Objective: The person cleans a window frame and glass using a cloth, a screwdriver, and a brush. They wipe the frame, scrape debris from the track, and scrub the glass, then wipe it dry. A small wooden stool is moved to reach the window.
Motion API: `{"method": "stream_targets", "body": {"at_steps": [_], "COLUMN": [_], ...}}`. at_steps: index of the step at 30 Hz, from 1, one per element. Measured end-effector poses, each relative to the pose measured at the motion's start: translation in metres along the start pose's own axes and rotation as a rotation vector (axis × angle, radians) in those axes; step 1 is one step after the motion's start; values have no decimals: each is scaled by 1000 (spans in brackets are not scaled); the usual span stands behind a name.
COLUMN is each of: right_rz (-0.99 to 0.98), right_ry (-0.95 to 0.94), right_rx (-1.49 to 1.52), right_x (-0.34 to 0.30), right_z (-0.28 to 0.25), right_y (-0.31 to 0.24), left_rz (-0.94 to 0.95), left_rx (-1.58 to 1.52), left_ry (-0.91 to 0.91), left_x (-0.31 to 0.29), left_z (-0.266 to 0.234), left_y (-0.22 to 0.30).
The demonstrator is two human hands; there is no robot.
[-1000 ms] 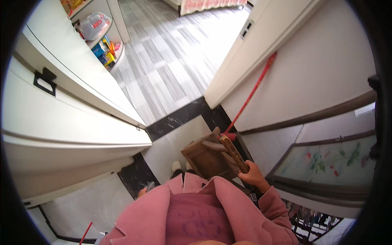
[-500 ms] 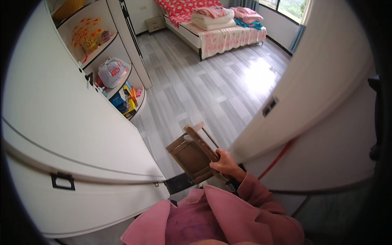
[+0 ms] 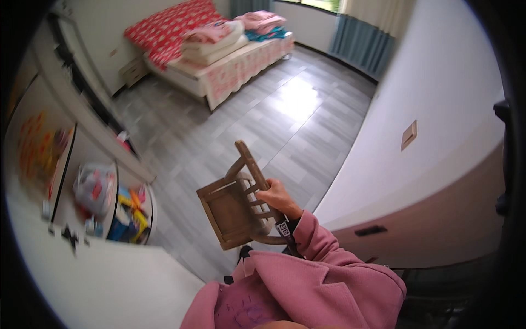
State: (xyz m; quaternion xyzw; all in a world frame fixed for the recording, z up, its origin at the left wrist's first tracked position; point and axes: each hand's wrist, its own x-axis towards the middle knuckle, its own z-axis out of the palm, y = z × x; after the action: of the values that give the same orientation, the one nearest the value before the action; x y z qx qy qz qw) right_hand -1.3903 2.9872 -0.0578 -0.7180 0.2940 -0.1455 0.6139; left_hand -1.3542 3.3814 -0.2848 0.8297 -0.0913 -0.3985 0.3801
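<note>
A small brown wooden chair [image 3: 226, 213] hangs in front of me, tilted, with its seat to the left and its slatted back toward my right hand [image 3: 280, 198]. The fingers of that hand are wrapped round the chair's top rail. A dark band with a pale patterned patch circles my right wrist, below a pink coat sleeve. My left hand does not show. Part of a dark shoe appears just below the chair.
A bed [image 3: 205, 82] with folded quilts stands at the far side, a small nightstand [image 3: 133, 71] beside it. On the left are a white door [image 3: 137, 274] and rounded corner shelves [image 3: 112, 189] holding bags and boxes. A white wall [image 3: 433, 109] with a switch [image 3: 409, 135] runs along the right.
I have come forward through the doorway, and the view has swung to the right. The bed and shelves now appear further left. The chair stays in my right hand.
</note>
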Motion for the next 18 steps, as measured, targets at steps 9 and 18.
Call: {"method": "stream_targets", "body": {"at_steps": [9, 18], "right_rz": [2, 131], "right_ry": [326, 579], "right_rx": [-108, -276], "right_x": [169, 357], "right_z": [-111, -284], "right_y": [-10, 31], "left_rz": [363, 504], "left_rx": [256, 279], "left_ry": [-143, 91], "left_x": [314, 527], "left_z": [-77, -111], "left_y": [278, 549]}}
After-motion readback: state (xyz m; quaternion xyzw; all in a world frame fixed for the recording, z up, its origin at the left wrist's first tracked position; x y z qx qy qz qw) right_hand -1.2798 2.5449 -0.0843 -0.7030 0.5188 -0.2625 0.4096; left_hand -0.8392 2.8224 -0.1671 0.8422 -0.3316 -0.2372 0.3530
